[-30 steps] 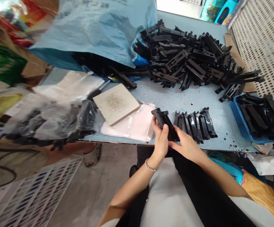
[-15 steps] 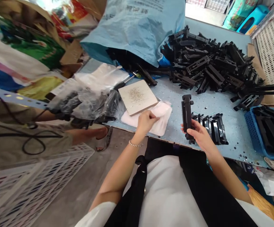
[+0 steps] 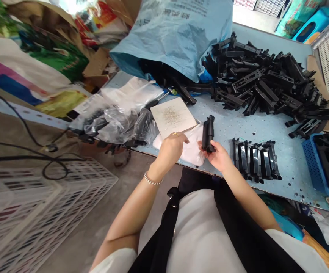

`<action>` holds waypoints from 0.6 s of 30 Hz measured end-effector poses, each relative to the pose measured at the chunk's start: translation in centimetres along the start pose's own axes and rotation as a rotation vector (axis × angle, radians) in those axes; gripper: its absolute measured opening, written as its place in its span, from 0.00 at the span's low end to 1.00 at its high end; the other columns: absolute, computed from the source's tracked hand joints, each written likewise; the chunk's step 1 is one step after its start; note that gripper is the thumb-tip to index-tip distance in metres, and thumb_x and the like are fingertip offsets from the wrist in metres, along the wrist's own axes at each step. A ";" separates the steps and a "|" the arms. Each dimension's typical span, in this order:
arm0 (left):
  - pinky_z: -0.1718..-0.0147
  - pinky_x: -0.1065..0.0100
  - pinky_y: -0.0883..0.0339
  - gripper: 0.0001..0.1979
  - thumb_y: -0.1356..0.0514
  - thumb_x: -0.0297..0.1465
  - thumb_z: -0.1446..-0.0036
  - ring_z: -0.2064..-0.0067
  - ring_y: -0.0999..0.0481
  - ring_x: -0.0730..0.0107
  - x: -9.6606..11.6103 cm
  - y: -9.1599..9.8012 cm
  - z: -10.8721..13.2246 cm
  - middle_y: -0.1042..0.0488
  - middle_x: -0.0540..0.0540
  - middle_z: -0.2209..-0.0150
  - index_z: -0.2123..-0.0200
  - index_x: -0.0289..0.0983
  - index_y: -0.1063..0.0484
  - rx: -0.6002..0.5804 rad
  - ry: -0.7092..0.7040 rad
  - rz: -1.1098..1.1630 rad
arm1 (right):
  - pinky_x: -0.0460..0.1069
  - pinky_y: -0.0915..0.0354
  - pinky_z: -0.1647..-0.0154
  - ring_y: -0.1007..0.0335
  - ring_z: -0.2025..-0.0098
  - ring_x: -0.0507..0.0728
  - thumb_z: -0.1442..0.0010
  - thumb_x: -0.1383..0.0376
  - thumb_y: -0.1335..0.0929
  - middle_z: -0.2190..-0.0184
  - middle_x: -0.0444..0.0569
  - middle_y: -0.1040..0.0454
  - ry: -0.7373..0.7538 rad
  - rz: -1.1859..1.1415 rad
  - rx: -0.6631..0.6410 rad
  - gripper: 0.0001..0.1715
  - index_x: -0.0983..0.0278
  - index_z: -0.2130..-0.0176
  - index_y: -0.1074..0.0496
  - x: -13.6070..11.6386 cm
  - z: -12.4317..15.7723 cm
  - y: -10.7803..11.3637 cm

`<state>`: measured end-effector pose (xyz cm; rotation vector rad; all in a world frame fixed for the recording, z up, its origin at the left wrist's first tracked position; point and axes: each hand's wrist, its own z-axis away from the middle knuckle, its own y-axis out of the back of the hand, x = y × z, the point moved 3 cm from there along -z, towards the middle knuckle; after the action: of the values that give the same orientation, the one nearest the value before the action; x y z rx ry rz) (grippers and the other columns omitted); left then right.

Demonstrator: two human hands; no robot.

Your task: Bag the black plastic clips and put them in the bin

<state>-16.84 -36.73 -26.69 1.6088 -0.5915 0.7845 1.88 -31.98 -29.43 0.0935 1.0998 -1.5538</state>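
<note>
My right hand (image 3: 215, 153) grips a narrow black plastic part (image 3: 209, 134), held upright over the right side of a stack of thin pinkish-white plastic bags (image 3: 193, 149). My left hand (image 3: 170, 151), with a ring and a beaded bracelet, rests over the left part of that stack. Its fingers are curled together, and what lies under them is hidden. Just behind it sits a square pale board (image 3: 174, 113) with dark specks in its middle, overlapping the bags. To the right, several similar black parts (image 3: 256, 161) lie side by side in a row.
A large heap of black parts (image 3: 263, 79) covers the back right, beside an open blue sack (image 3: 176, 38). Bagged black parts (image 3: 116, 125) lie at left. At right stands a blue basket (image 3: 312, 163) of parts. White crates (image 3: 47, 212) stand on the floor at left.
My right hand has moved left with the black part, from beside the row to over the bags. My left hand has turned knuckles up. The person at left has mostly gone from sight.
</note>
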 end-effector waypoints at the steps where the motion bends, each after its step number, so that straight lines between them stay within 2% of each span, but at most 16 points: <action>1: 0.49 0.54 0.28 0.16 0.48 0.19 0.46 0.53 0.20 0.55 0.1 0.5 0.2 0.20 0.39 0.59 0.65 0.37 0.22 -0.052 -0.032 -0.138 | 0.45 0.27 0.69 0.20 0.62 0.55 0.41 0.61 0.29 0.58 0.53 0.18 0.012 0.006 0.019 0.11 0.65 0.60 0.25 -0.1 0.0 0.4; 3: 0.50 0.55 0.27 0.21 0.49 0.18 0.47 0.53 0.20 0.55 -0.2 0.9 0.3 0.20 0.38 0.53 0.59 0.37 0.20 -0.132 -0.041 -0.300 | 0.46 0.27 0.68 0.20 0.61 0.56 0.41 0.59 0.29 0.58 0.53 0.18 0.040 0.018 0.005 0.12 0.64 0.59 0.25 -0.7 0.8 1.1; 6: 0.51 0.58 0.26 0.26 0.48 0.19 0.47 0.51 0.21 0.58 -0.5 0.4 -0.5 0.23 0.40 0.44 0.49 0.38 0.21 -0.130 -0.046 -0.227 | 0.47 0.27 0.68 0.22 0.61 0.57 0.42 0.56 0.30 0.58 0.53 0.18 0.018 0.007 -0.091 0.16 0.63 0.57 0.25 -1.0 3.2 1.7; 9: 0.56 0.63 0.25 0.26 0.47 0.21 0.48 0.58 0.21 0.65 -0.7 -0.3 -1.2 0.23 0.40 0.45 0.47 0.37 0.22 -0.042 -0.046 0.022 | 0.46 0.33 0.76 0.28 0.69 0.54 0.42 0.52 0.32 0.62 0.54 0.19 -0.170 -0.027 -0.222 0.22 0.65 0.57 0.24 0.7 5.2 1.9; 11: 0.56 0.64 0.24 0.23 0.47 0.21 0.47 0.61 0.22 0.67 -0.7 -0.3 -1.1 0.23 0.40 0.47 0.49 0.36 0.22 0.033 -0.040 0.076 | 0.44 0.40 0.82 0.37 0.76 0.50 0.43 0.50 0.33 0.68 0.53 0.21 -0.309 -0.070 -0.274 0.24 0.67 0.59 0.24 2.5 5.8 2.1; 13: 0.51 0.59 0.25 0.20 0.48 0.21 0.45 0.55 0.21 0.63 -0.8 -0.2 -0.6 0.24 0.38 0.47 0.54 0.36 0.21 0.060 -0.058 -0.017 | 0.44 0.43 0.83 0.46 0.80 0.48 0.43 0.50 0.32 0.72 0.50 0.23 -0.370 -0.120 -0.283 0.25 0.68 0.59 0.24 3.7 5.8 2.4; 15: 0.43 0.50 0.28 0.21 0.50 0.19 0.45 0.47 0.22 0.54 -0.9 -0.1 0.0 0.25 0.35 0.44 0.54 0.35 0.21 0.026 -0.082 -0.164 | 0.43 0.45 0.84 0.50 0.80 0.48 0.42 0.50 0.33 0.72 0.49 0.23 -0.363 -0.155 -0.282 0.26 0.68 0.58 0.24 4.1 5.5 2.6; 18: 0.37 0.45 0.33 0.28 0.51 0.17 0.44 0.38 0.27 0.50 -0.3 -0.2 0.9 0.28 0.33 0.40 0.43 0.32 0.26 -0.006 -0.126 -0.228 | 0.43 0.46 0.84 0.53 0.80 0.48 0.39 0.48 0.36 0.72 0.48 0.25 -0.393 -0.174 -0.315 0.28 0.69 0.55 0.25 3.9 4.9 2.2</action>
<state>-16.70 -37.57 -27.12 1.6937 -0.4885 0.5153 4.82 -37.88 -30.35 -0.5123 1.0389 -1.4505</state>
